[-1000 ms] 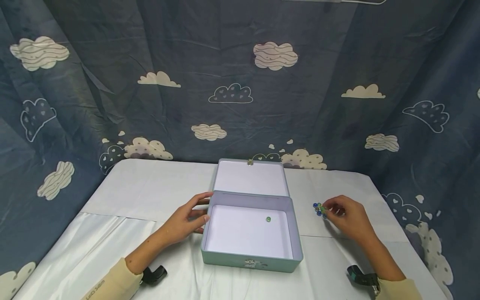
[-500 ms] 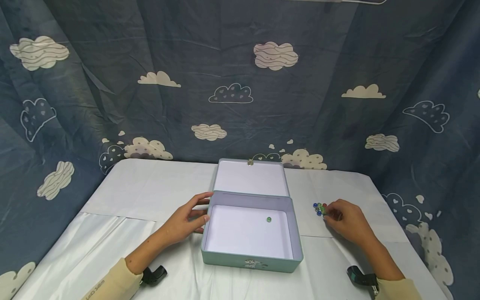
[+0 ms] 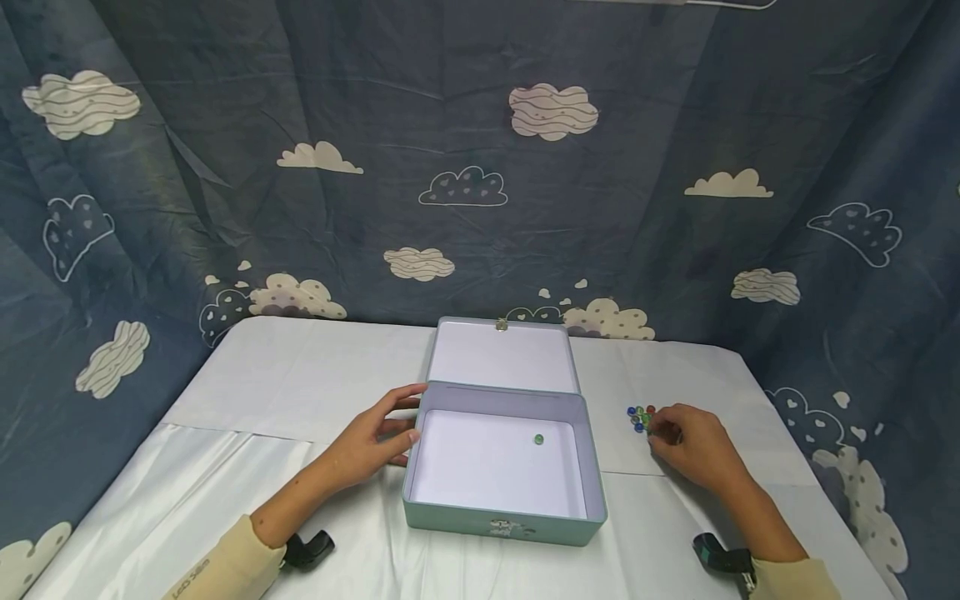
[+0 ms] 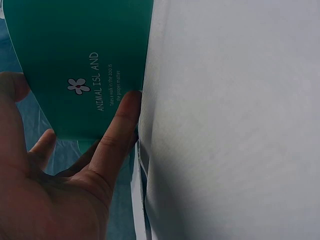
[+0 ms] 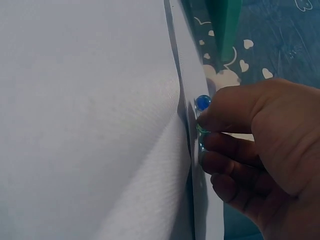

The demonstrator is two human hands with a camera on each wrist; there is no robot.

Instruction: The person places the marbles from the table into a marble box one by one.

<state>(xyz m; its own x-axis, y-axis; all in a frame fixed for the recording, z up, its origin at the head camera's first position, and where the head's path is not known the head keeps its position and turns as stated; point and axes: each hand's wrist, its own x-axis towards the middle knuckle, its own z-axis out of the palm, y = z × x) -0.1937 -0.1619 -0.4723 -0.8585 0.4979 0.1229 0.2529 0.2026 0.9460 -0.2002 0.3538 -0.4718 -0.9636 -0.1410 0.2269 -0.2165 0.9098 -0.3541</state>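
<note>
Right hand (image 3: 692,439): fingers curled; as I read the right wrist view, thumb and fingertip pinch 1 held marble (image 5: 201,129), green, partly hidden by them.

Loose marbles (image 3: 639,418): small cluster on the bench (image 3: 675,367), blue, green and red; I cannot give an exact count, the fingertips crowding the near edge. They lie just beyond the right fingertips and toward their left. Round, so no long axis for me to line up with. Right hand much the nearer.

Left hand (image 3: 367,442): fingers spread, grasping nothing, touching the box at its left wall and far left corner; thumb at the rim.

Box (image 3: 457,518): green outside, pale inside, long axis side to side, standing between the hands. From the right fingers I place it to the left, well apart. Governing relation, in my judgement: loose marbles at the fingertips, box across to the left.

Boxed marble (image 3: 538,439): 1, green, on the box floor, right of middle, toward the rear.

Lid (image 3: 502,354): laid back at the far side.

Print (image 4: 78,86): flower beside lettering, box side.

Curtain (image 3: 480,50): dark blue, pale clouds, behind the bench.
</note>
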